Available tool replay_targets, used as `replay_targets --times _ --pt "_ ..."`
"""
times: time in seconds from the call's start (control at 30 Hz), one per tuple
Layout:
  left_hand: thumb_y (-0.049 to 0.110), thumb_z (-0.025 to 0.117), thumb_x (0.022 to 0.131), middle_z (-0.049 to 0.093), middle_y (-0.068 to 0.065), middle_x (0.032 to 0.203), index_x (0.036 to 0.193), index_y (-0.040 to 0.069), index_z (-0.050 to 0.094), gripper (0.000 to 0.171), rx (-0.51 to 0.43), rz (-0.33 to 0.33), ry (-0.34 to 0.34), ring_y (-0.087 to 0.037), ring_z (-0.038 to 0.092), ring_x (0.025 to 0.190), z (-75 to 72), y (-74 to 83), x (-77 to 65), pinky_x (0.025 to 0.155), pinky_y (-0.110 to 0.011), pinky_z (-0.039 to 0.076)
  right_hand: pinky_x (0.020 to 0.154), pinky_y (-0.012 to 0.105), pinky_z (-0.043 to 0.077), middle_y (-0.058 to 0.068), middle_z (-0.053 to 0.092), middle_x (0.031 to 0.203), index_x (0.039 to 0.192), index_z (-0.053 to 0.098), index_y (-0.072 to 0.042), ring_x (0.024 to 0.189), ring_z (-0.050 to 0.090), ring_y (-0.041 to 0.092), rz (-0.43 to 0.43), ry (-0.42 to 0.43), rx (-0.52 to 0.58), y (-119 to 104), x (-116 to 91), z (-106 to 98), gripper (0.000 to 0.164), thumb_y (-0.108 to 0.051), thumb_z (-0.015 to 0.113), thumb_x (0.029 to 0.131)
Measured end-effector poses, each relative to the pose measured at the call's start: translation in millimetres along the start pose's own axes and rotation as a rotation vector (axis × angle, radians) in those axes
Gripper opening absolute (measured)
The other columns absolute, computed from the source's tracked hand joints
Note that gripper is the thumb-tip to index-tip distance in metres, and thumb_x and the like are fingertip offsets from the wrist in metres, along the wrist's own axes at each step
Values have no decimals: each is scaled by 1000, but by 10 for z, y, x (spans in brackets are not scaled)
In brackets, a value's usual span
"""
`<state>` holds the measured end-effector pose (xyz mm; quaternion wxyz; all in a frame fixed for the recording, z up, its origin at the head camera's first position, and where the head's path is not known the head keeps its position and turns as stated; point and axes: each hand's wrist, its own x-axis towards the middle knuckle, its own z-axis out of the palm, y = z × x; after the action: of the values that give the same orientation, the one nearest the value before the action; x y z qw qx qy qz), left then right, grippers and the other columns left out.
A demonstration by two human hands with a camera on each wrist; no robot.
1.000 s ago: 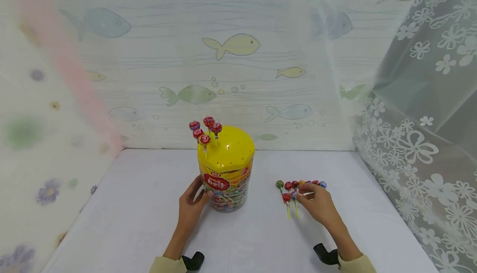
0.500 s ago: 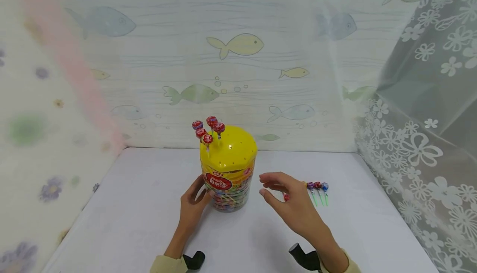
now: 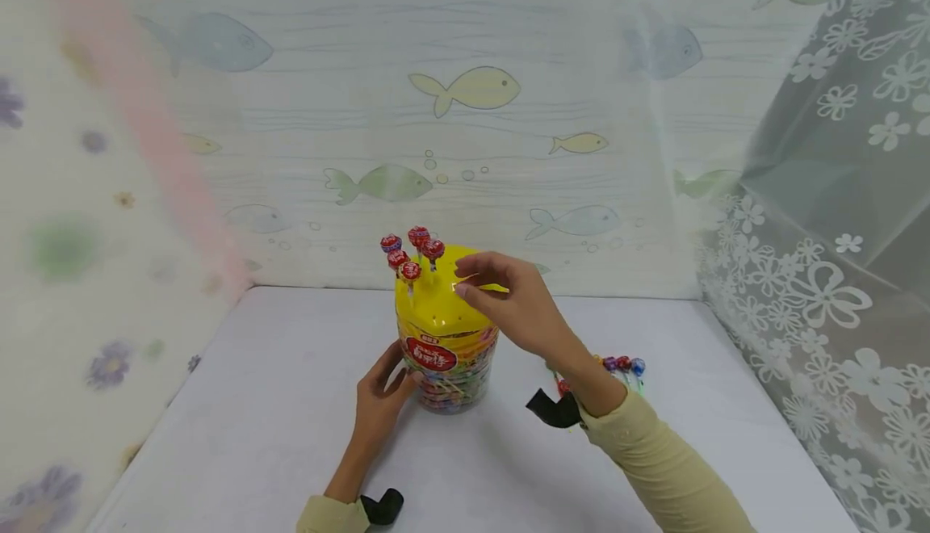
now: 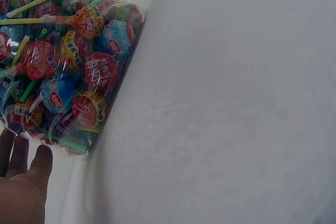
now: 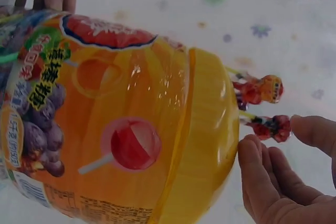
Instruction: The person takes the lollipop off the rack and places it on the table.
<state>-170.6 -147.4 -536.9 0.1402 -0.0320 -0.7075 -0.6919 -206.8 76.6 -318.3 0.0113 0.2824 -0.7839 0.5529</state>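
Observation:
A clear jar full of wrapped lollipops stands upright on the white table, capped by a yellow lid with small holes. Several red lollipops stick up from the lid's left part. My left hand grips the jar's lower left side, thumb at the front. Over the lid's right part is my right hand, thumb and fingers apart. In the right wrist view, a standing red lollipop appears between that thumb and the fingers, its stick at the lid.
Loose lollipops lie on the table to the right of the jar, partly hidden by my right forearm. Behind rises a fish-patterned curtain. A lace-flowered sheet hangs on the right.
My right hand has left the loose lollipops, moving left and up to the jar's lid. The left hand stays on the jar.

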Motion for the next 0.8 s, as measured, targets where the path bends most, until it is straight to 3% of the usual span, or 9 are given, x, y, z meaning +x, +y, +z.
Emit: replay_targets --times 0.43,0.6,0.8 --pt "8 71 94 49 -8 155 153 8 45 65 0 14 6 -1 47 137 1 -6 -9 116 -40 41 97 36 59 10 73 117 127 67 0 107 69 23 39 -158 -96 -132 505 -14 35 -14 70 95" --pt "8 71 95 49 -8 155 153 9 45 64 -3 14 0 -2 46 138 -1 -3 -10 116 -41 41 94 34 60 10 75 111 119 71 0 100 71 22 57 -171 -104 -175 564 -6 30 -14 73 93" --pt "9 71 95 48 -7 155 153 10 45 64 -8 12 -7 -3 46 139 0 5 -11 117 -41 40 88 32 63 11 75 108 114 73 0 94 74 21 53 -195 -39 -170 564 5 24 -13 72 93"
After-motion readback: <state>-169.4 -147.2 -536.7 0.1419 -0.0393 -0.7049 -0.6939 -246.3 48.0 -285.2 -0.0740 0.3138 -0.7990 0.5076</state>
